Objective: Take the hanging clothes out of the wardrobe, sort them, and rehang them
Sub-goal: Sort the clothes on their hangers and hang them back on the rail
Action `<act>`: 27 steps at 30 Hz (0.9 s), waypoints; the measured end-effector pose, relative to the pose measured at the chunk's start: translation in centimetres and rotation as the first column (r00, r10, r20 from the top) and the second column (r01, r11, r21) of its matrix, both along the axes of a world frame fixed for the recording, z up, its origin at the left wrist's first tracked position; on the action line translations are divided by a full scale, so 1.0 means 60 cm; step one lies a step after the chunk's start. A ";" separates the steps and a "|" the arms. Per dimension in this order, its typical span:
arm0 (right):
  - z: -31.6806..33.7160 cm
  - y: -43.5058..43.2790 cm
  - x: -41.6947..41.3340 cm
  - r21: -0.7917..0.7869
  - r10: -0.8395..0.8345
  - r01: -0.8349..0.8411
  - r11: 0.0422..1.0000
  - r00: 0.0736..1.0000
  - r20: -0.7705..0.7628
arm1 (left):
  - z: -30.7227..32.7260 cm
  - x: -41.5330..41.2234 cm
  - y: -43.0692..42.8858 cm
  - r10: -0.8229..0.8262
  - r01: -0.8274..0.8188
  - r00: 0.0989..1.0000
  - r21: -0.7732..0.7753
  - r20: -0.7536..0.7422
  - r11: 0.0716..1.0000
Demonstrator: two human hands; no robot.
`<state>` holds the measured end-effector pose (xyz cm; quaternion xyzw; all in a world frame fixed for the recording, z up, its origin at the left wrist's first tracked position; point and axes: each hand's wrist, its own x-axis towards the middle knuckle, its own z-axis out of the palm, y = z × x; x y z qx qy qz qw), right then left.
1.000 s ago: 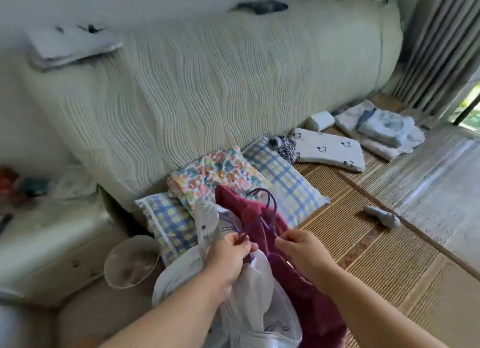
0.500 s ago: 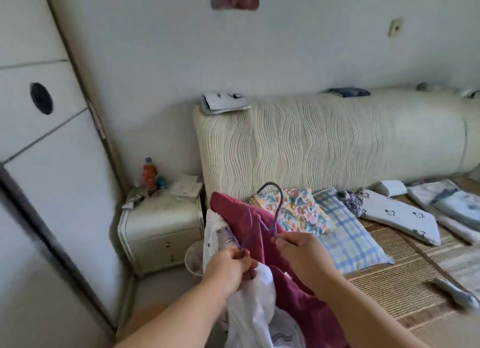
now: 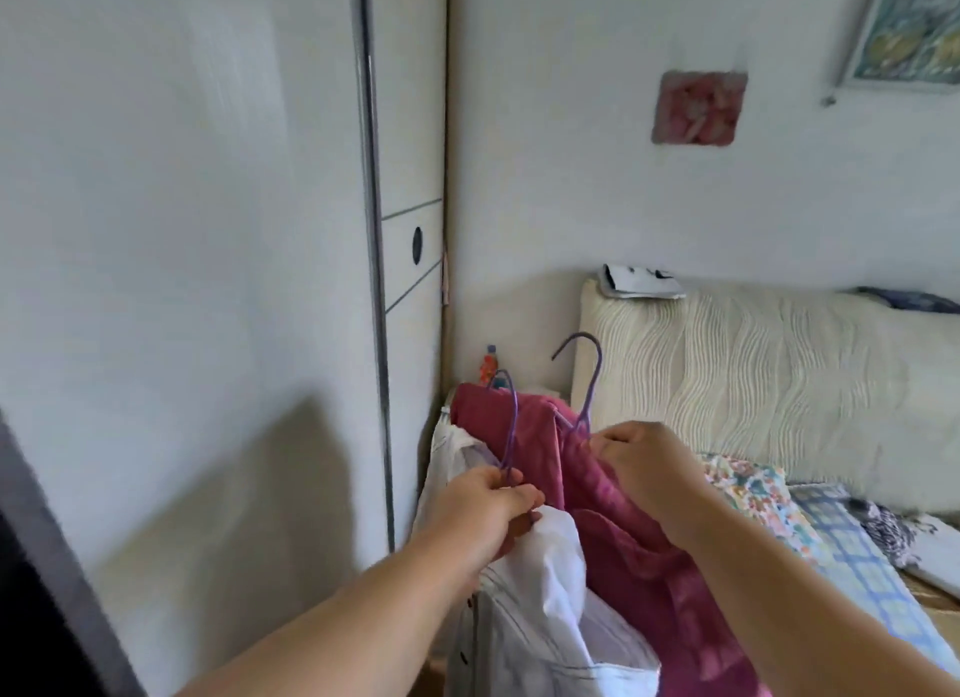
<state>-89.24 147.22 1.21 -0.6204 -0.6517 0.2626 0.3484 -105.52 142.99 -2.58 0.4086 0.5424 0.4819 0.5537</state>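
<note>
L hand point(image 3: 488, 499) pinches L hanger point(image 3: 514, 426) w/ white shirt point(image 3: 540, 603); R hand point(image 3: 644, 462) grips R hanger point(image 3: 595, 379) w/ maroon garment point(image 3: 628, 556).
Clothes at 6 o'clock, wardrobe door point(image 3: 182, 228) at 9; I fear hooks snag, since fabrics overlap.

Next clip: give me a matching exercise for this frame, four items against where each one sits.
Items
1. white shirt
2. magenta garment
3. orange bottle
4. floral pillow

Places
A. on the bed, below the headboard
B. hanging below the left hand
C. in the corner beside the wardrobe
D. between the hands and below the right hand

Pairs: 1-B, 2-D, 3-C, 4-A
</note>
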 end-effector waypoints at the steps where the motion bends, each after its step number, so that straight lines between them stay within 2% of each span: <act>1: 0.007 -0.002 -0.011 -0.007 0.011 -0.011 1.000 1.000 0.007 | 0.005 -0.012 -0.016 0.025 -0.025 0.999 0.010 -0.027 1.000; 5: 0.029 -0.002 -0.048 0.007 0.091 -0.091 0.996 0.993 0.075 | 0.018 -0.058 -0.073 0.193 -0.190 0.974 0.034 -0.120 0.981; 9: 0.038 -0.006 -0.077 0.015 0.226 -0.228 0.974 0.970 0.090 | 0.026 -0.083 -0.123 0.391 -0.385 0.906 0.067 -0.164 0.920; 13: 0.036 -0.023 -0.103 -0.032 0.347 -0.347 0.937 0.938 0.014 | 0.025 -0.071 -0.172 0.557 -0.553 0.817 0.069 -0.150 0.830; 18: 0.045 -0.071 -0.128 -0.026 0.570 -0.571 0.821 0.816 0.099 | 0.020 -0.041 -0.224 0.632 -0.628 0.764 0.076 -0.133 0.775; 23: 0.075 -0.116 -0.145 -0.034 0.712 -0.717 0.697 0.685 0.158 | 0.029 -0.033 -0.284 0.739 -0.734 0.661 0.093 -0.128 0.672; 27: 0.111 -0.159 -0.165 0.008 0.789 -0.798 0.603 0.598 0.139 | 0.054 -0.034 -0.339 0.792 -0.783 0.607 0.121 -0.065 0.610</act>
